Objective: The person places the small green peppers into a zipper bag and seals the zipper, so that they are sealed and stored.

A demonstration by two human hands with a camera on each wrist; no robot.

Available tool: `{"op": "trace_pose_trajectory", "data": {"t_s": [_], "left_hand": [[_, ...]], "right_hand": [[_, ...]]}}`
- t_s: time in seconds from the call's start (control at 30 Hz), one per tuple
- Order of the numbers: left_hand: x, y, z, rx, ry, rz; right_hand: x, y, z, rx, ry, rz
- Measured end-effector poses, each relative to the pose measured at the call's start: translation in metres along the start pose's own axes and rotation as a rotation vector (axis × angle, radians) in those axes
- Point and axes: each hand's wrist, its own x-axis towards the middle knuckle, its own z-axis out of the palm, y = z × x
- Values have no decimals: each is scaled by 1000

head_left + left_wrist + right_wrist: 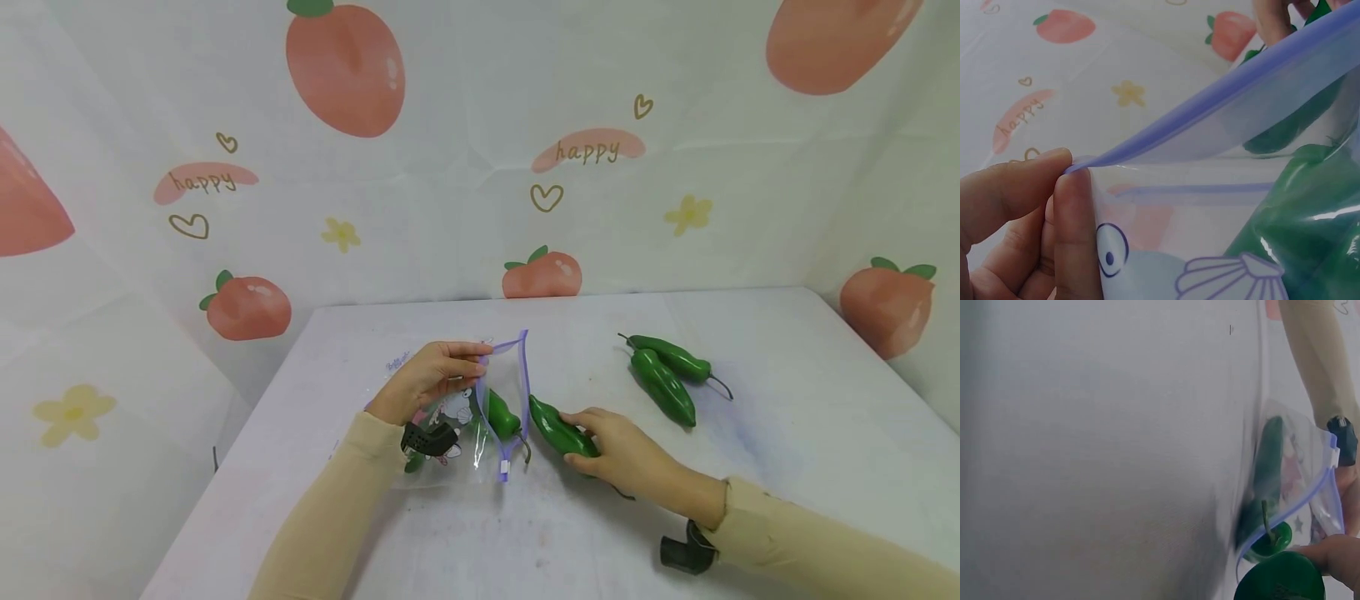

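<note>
A clear zip bag (478,454) with a purple zip edge and printed cartoon figures lies on the table, its mouth spread apart toward the right. My left hand (437,375) pinches the upper corner of that mouth between thumb and finger (1074,234). Inside the bag rests a green pepper (501,417), its stem poking out at the opening. My right hand (626,458) grips another green pepper (553,429), whose tip points at the bag's mouth. In the right wrist view, the held pepper (1280,578) shows end-on beside the zip edge.
Two more green peppers (663,387) lie together on the white table (757,417), at the back right. Behind the table hangs a pale cloth (450,192) printed with peaches, hearts and flowers. Each wrist wears a black camera mount (686,550).
</note>
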Motion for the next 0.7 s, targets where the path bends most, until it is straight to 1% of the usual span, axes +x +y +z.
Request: {"op": "trace_pose_trajectory", "data": {"t_s": [0.17, 0.4, 0.6, 0.7], "left_hand": [[1, 0, 0, -9, 9, -12], [1, 0, 0, -5, 22, -13], [1, -1, -2, 5, 11, -8], [1, -1, -2, 12, 5, -4]], "right_hand": [[5, -4, 3, 21, -27, 12], [11, -6, 8, 20, -58, 29], [14, -7, 8, 49, -96, 9], [14, -7, 7, 43, -112, 3]]}}
